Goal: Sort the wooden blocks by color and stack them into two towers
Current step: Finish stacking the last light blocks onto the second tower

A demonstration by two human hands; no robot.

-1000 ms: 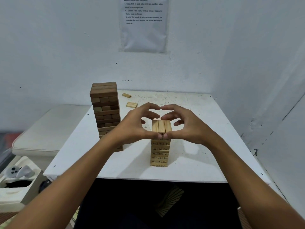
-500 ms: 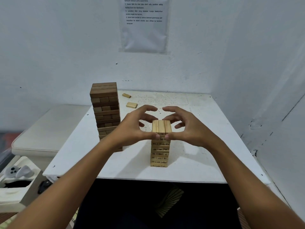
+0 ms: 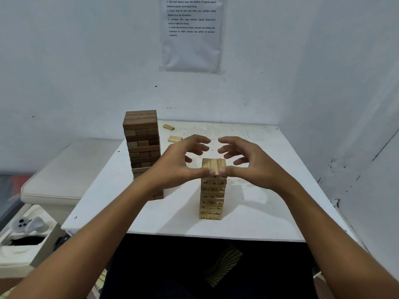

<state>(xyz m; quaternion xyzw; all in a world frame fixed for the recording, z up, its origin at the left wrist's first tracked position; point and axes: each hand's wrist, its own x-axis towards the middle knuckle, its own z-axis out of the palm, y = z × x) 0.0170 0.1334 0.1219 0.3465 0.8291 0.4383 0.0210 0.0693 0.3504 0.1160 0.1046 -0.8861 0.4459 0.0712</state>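
Note:
A light wooden tower (image 3: 212, 197) with numbered block ends stands near the front of the white table (image 3: 269, 201). Both thumbs press against the near end of its top layer. My left hand (image 3: 177, 162) is on its left and my right hand (image 3: 248, 162) on its right, with the other fingers spread and curled above and behind the top, apart from the wood. A taller dark brown tower (image 3: 142, 145) stands at the left, partly hidden by my left wrist. Loose light blocks lie behind: a small pile (image 3: 174, 139) and a single one (image 3: 168, 127).
White walls close in behind and on the right, with a printed sheet (image 3: 192, 33) taped up. A cushioned white seat (image 3: 64, 169) and a white box with a controller (image 3: 28, 225) sit to the left of the table.
The fingers of both hands have opened and lifted away from the top of the light tower. Only the thumbs remain on its top layer. The towers have not moved.

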